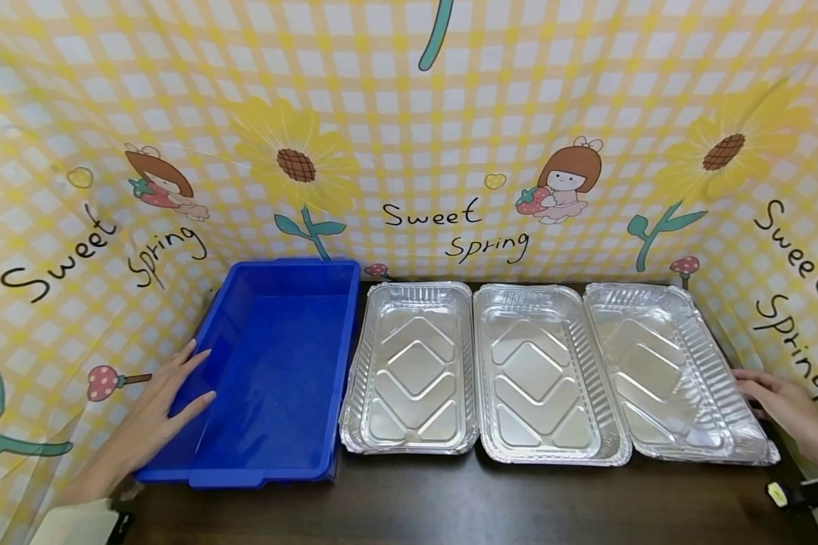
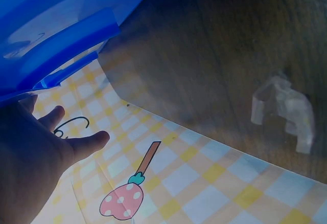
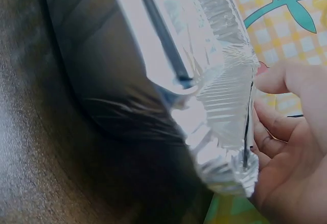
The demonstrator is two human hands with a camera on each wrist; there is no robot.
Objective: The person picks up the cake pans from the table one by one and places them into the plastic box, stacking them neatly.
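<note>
My left hand [image 1: 160,397] is at the left long side of a deep blue plastic tray [image 1: 293,477], its fingers spread and extended over the rim. The left wrist view shows this hand [image 2: 48,142] beside the blue tray's edge [image 2: 87,35]. At the far right, my right hand [image 1: 784,412] touches the outer side of a foil tray [image 1: 695,363] with loosely bent fingers. In the right wrist view, the right hand [image 3: 288,127] meets the outer rim of the foil tray [image 3: 225,91], thumb uppermost; some fingertips are hidden behind the rim.
Two more foil trays, one left [image 1: 416,371] and one middle [image 1: 541,371], stand between the blue tray and the right foil tray. All are on a dark wooden table [image 1: 450,499]. A checked cloth [image 1: 409,136] rises behind and at both sides. A clear plastic scrap [image 2: 288,106] lies on the table.
</note>
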